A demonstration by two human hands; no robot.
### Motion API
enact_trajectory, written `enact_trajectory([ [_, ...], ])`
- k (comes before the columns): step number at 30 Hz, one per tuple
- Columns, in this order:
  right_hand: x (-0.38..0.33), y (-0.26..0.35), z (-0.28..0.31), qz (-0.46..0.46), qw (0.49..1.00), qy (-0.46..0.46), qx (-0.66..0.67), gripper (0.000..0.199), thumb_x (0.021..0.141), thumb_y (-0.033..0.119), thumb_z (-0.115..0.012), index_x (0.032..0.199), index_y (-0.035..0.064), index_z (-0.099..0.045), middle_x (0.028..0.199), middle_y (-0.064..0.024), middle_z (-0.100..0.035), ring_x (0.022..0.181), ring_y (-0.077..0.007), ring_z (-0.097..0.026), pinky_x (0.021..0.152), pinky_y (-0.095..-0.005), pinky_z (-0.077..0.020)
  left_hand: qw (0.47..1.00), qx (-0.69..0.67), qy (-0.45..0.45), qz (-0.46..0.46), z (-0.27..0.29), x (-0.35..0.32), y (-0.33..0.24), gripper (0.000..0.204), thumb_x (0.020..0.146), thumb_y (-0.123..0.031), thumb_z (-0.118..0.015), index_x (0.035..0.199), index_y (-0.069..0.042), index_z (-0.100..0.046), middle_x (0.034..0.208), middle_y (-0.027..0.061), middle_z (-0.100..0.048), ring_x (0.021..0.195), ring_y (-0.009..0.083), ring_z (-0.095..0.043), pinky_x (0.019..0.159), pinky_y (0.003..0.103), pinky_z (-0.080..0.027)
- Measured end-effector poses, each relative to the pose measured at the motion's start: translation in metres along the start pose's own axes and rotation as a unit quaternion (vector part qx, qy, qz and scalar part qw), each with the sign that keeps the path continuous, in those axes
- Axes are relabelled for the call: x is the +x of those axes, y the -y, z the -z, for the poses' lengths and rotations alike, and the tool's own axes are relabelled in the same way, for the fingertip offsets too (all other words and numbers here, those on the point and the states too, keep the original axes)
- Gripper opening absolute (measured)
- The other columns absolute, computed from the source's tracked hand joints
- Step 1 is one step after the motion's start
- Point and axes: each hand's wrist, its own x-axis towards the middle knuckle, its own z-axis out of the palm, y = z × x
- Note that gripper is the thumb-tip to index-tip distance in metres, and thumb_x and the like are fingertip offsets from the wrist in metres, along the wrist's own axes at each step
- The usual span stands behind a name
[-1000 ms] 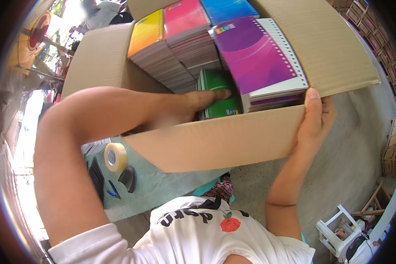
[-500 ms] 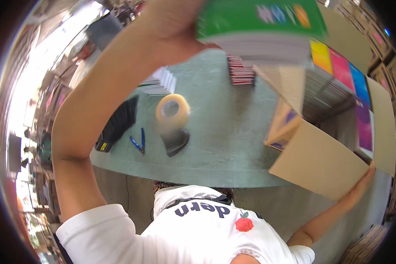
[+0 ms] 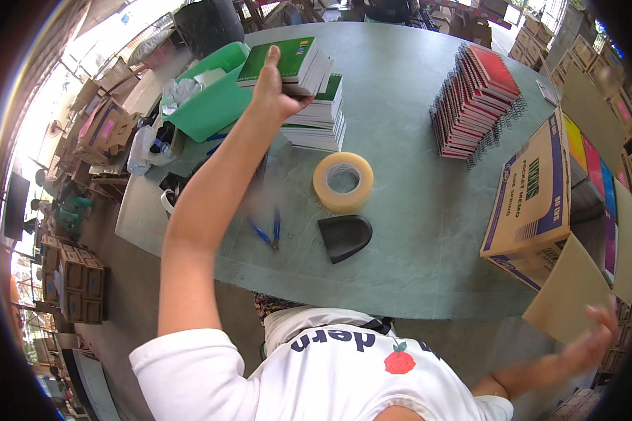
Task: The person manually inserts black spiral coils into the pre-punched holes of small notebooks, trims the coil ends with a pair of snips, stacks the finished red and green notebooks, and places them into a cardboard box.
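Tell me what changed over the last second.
The left hand took green notebooks out of the cardboard box and carried them over to the green stack on the table. The right hand stayed at the box flap; the tape roll stayed put.

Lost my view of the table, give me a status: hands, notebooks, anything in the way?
Left hand grips green notebooks over the green stack. Right hand at the box flap. Tape roll sits clear of the stack.
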Motion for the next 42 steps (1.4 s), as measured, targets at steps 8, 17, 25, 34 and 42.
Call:
enact_trajectory([
  [8, 0.069, 0.128, -0.289, 0.082, 0.903, 0.355, 0.229, 0.035, 0.080, 0.020, -0.067, 0.109, 0.0016, -0.061, 0.105, -0.0161, -0.060, 0.096, -0.0309, -0.058, 0.083, -0.0360, -0.0451, 1.000, 0.004, -0.006, -0.003, -0.004, 0.004, 0.007, 0.070, 0.077, -0.061, -0.062, 0.126, -0.015, -0.041, 0.118, 0.0088, -0.052, 0.110, 0.0258, -0.050, 0.089, 0.045, -0.042],
  [17, 0.136, 0.192, -0.524, 0.068, 0.877, 0.322, 0.350, 0.039, 0.084, 0.039, -0.059, 0.114, 0.0150, -0.063, 0.129, -0.0171, -0.048, 0.119, -0.0331, -0.045, 0.099, -0.0383, -0.0367, 0.998, 0.007, 0.061, 0.008, 0.011, 0.000, 0.002, 0.063, 0.086, -0.063, -0.044, 0.118, -0.010, -0.047, 0.111, 0.0142, -0.055, 0.098, 0.0280, -0.057, 0.075, 0.044, -0.050],
  [25, 0.124, 0.181, -0.536, 0.107, 0.880, 0.293, 0.359, 0.030, 0.087, 0.025, -0.058, 0.113, 0.0107, -0.064, 0.119, -0.0123, -0.051, 0.110, -0.0231, -0.050, 0.090, -0.0321, -0.0411, 0.591, 0.549, 0.453, 0.380, 0.171, -0.178, 0.049, 0.035, 0.081, -0.020, -0.052, 0.107, 0.001, -0.062, 0.081, 0.0169, -0.066, 0.067, 0.0224, -0.065, 0.052, 0.034, -0.055],
  [34, 0.112, 0.193, -0.544, 0.110, 0.863, 0.313, 0.381, 0.051, 0.089, 0.047, -0.043, 0.123, 0.0115, -0.058, 0.130, -0.0113, -0.046, 0.127, -0.0244, -0.036, 0.107, -0.0396, -0.0253, 0.585, 0.759, 0.286, 0.005, 0.407, -0.206, 0.427, 0.040, 0.075, -0.022, -0.060, 0.107, 0.003, -0.059, 0.111, 0.0243, -0.059, 0.101, 0.0376, -0.058, 0.086, 0.044, -0.047],
  [42, 0.116, 0.180, -0.527, 0.127, 0.868, 0.340, 0.340, 0.051, 0.086, 0.049, -0.054, 0.125, 0.0151, -0.056, 0.134, -0.0141, -0.041, 0.127, -0.0266, -0.037, 0.103, -0.0388, -0.0306, 0.581, 0.760, 0.273, 0.105, 0.393, -0.210, 0.436, 0.041, 0.077, -0.024, -0.059, 0.109, 0.001, -0.059, 0.112, 0.0242, -0.058, 0.103, 0.0374, -0.056, 0.088, 0.043, -0.046],
])
